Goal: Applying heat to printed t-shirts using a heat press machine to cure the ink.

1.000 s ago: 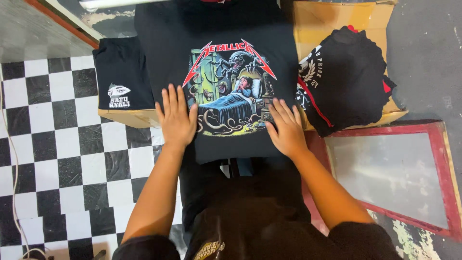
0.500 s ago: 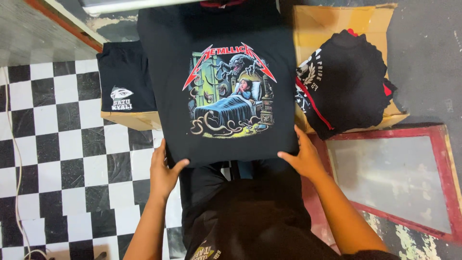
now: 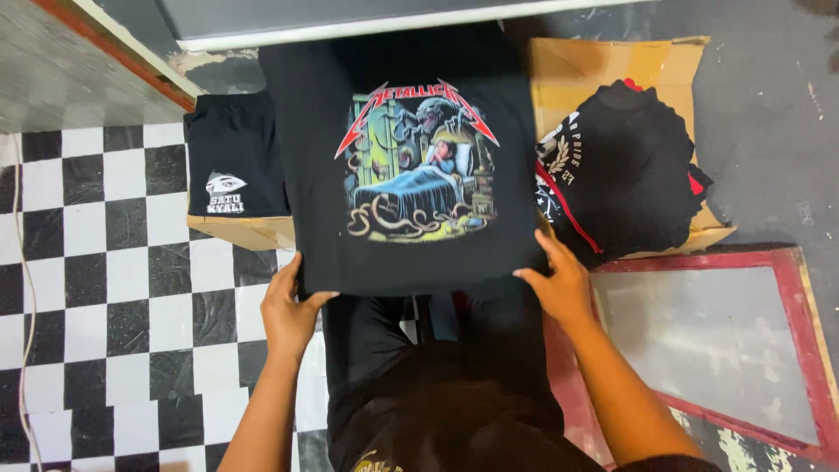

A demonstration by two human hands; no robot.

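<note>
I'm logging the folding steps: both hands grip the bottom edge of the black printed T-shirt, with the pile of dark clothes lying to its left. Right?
Not quite. The left hand and right hand do grip the bottom edge of the black printed T-shirt, but the head view shows the pile of dark clothes to its right, on cardboard.

Fingers of left hand (image 3: 288,313) and right hand (image 3: 561,284) tuck under black printed shirt (image 3: 406,166), hidden. Shirt top merges into dark blur. Cardboard box (image 3: 612,65) mostly covered. Red-framed screen (image 3: 786,297) cut by right edge.
</note>
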